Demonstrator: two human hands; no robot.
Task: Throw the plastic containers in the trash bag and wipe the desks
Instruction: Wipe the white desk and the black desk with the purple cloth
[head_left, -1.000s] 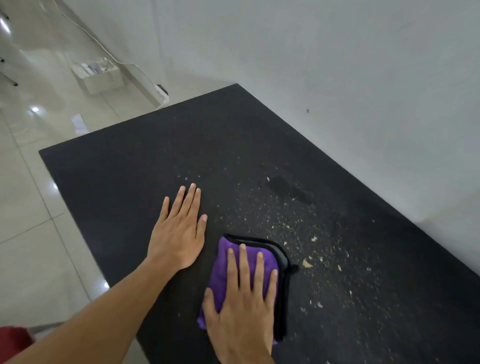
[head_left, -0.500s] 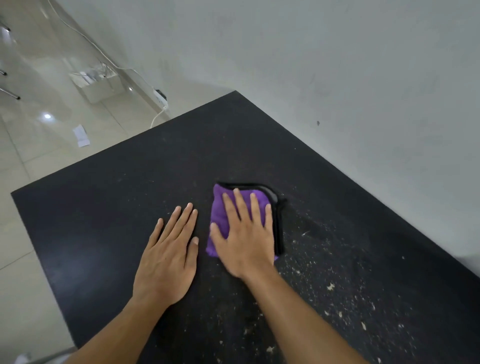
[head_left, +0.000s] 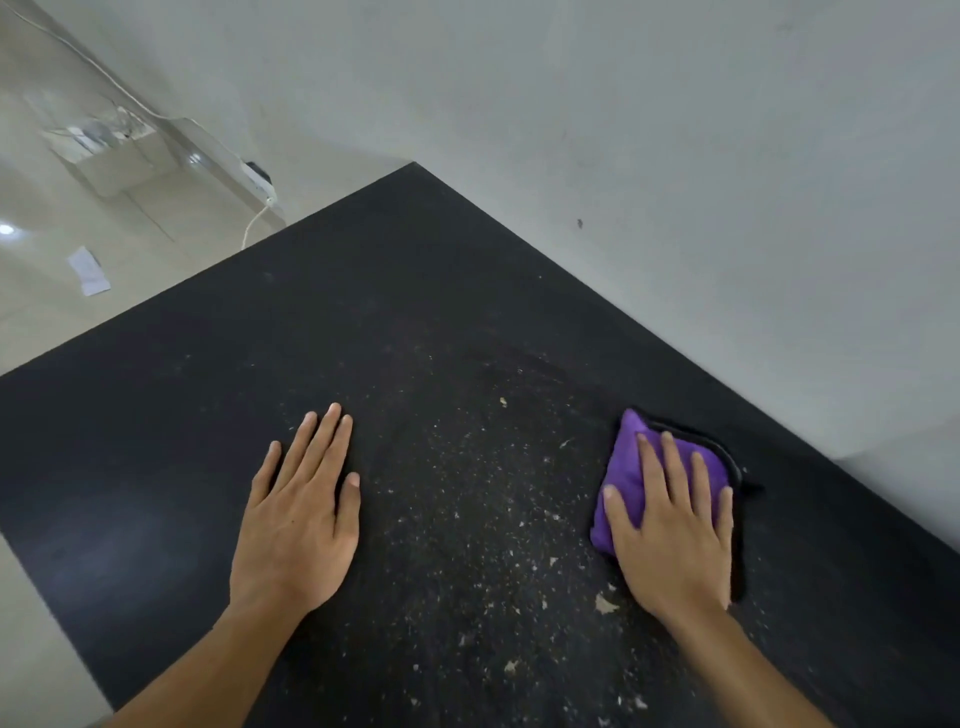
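Observation:
A black desk (head_left: 415, 312) fills most of the head view, its surface speckled with pale crumbs (head_left: 602, 605) and dust in the middle and near me. My right hand (head_left: 675, 530) presses flat, fingers straight, on a folded purple cloth with a black edge (head_left: 628, 467) near the desk's right side by the wall. My left hand (head_left: 301, 514) rests flat on the bare desk top to the left, fingers straight and together. No plastic container or trash bag is in view.
A grey wall (head_left: 675, 156) runs along the desk's right edge. Beyond the far left edge lies shiny tiled floor with a white power strip and cable (head_left: 257, 179), a scrap of paper (head_left: 88, 270) and a pale box (head_left: 104, 150).
My right hand has slid the purple cloth from beside my left hand across to the right, toward the wall. My left hand stays flat on the desk.

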